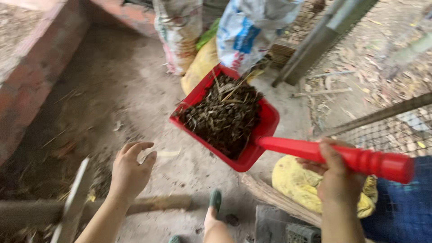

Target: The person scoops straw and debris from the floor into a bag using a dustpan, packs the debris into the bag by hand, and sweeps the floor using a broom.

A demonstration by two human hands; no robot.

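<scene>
So the right hand [335,173] is wrapped tight around the red handle at the right of the frame, carrying the red dustpan [263,130] up off the ground, center frame. It's loaded with a heap of dark debris [222,117], dry leaves and straw mostly, piled well above the rim. The left hand [130,171] hangs free at lower center-left, fingers loosely curled, gripping nothing, just above a wooden pole [157,203] lying on the dirt floor [126,94].

Looks to me like the carry step: pan is full and lifted, pointing toward the sacks [245,31] at the top of the frame (the white-and-blue one sits just beyond the pan's front lip). I'd say what it calls for is keeping the pan level, since the load is heaped and the low front edge would spill easily.

Room-wise: brick wall [31,76] along the upper left, wire mesh fence [396,130] and a metal post [315,40] on the right, yellow bag [297,180] right under the handle. Open floor is mostly left of center. A sandaled foot [215,200] is at the bottom, near the pole.
</scene>
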